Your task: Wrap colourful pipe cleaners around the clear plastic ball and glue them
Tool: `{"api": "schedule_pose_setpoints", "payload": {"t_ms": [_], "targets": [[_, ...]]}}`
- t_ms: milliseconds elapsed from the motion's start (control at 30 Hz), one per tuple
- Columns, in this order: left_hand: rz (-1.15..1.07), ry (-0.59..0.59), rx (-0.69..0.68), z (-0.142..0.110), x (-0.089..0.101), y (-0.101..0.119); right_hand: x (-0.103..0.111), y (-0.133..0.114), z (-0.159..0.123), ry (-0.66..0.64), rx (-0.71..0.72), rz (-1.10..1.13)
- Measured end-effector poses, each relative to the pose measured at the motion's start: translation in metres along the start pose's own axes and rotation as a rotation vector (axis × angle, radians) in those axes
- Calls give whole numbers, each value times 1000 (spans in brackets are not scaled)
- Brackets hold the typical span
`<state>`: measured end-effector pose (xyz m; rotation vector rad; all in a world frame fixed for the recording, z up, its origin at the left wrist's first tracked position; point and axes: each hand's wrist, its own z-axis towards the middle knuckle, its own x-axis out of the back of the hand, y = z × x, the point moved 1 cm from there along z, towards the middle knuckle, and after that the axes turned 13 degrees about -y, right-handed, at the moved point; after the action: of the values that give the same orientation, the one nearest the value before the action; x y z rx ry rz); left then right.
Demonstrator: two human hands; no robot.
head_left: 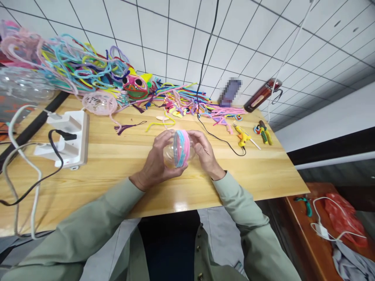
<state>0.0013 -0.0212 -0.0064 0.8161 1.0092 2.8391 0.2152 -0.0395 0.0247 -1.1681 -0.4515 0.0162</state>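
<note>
Between my two hands is a clear plastic ball (182,149) with blue and pink pipe cleaners banded around its middle. My left hand (158,158) wraps the ball's left side, thumb below and fingers above. On the other side, my right hand (205,152) has its fingers curled against the ball's upper right. The ball is held just over the wooden table, its band running nearly upright. Behind it lie a yellow pipe cleaner (159,124) and a small pale pink piece (162,118).
A pile of pipe cleaners (84,66) fills the back left, near a power strip (79,136). At right are a glue gun (242,136) with a black cord, pliers (264,133) and a dark red flask (260,95). A decorated ball (136,86) stands behind.
</note>
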Motion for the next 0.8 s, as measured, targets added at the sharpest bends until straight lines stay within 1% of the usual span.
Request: {"api": "schedule_pose_setpoints", "payload": {"t_ms": [200,400,533,633,733,800], "targets": [[33,-47,-25,-2,1,-2,1,-1,2,-50,-40,49],[62,-30,-12,-2,2,-7,0,2,5,-55,-36,185],[-69,-60,63,-6,1,-15,-2,3,9,-79,-57,283],[-128,-61,84,-9,1,-20,-3,4,13,-95,-103,289],[-187,-39,87,-7,1,-20,-1,6,15,-110,-141,279],[-230,-25,115,-5,1,-17,1,8,15,-116,-127,293]]}}
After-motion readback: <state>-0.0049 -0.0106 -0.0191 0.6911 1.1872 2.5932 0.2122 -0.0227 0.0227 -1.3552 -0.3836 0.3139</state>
